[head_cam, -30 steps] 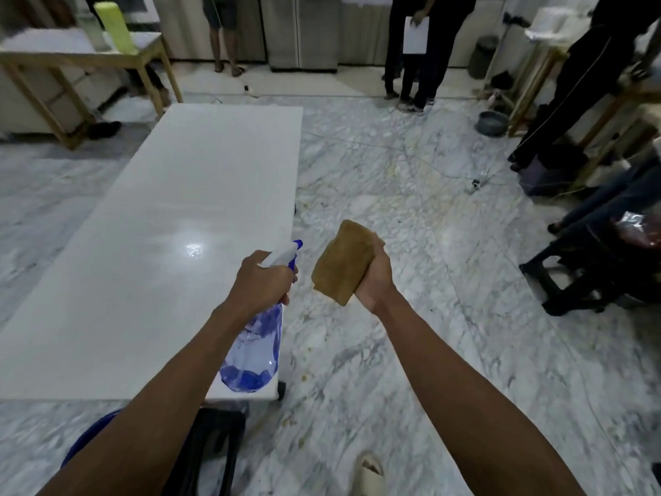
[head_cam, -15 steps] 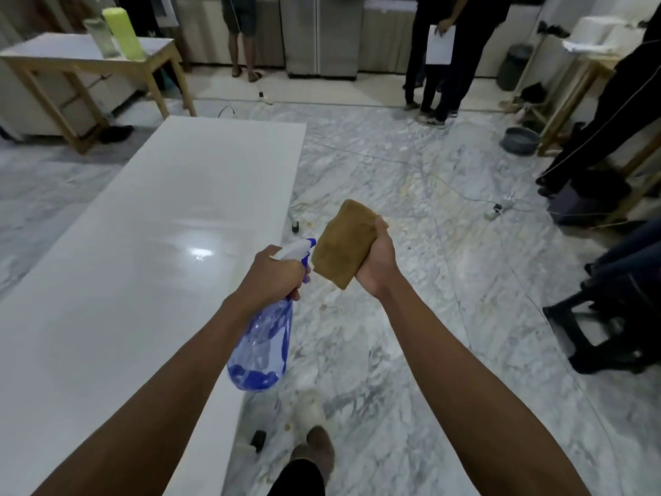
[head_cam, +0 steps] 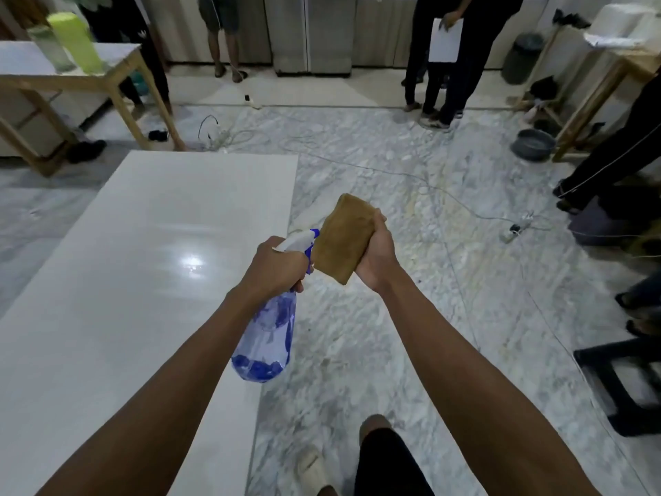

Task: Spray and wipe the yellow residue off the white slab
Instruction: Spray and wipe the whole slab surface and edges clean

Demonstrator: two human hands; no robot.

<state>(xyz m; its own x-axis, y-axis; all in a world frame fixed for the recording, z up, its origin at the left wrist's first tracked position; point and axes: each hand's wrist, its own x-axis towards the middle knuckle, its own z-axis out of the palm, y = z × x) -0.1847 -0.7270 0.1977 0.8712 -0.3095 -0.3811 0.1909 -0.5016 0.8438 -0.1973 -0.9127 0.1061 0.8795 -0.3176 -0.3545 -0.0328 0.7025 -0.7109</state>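
A wooden-legged side table (head_cam: 118, 80) stands far left, carrying a lime-green cylinder (head_cam: 77, 41). Below it stretches the white slab (head_cam: 143, 281), long, rectangular and glossy, with a bright ceiling glare on its smooth face; no yellow residue can be made out on it. At its right edge the left hand (head_cam: 275, 268) is wrapped around the neck of a translucent blue plastic spray bottle (head_cam: 266, 338), whose white-and-blue nozzle points at a folded tan cloth (head_cam: 345, 238). The right hand (head_cam: 375, 259) clutches that rough-textured cloth over the veined grey marble floor (head_cam: 411, 334).
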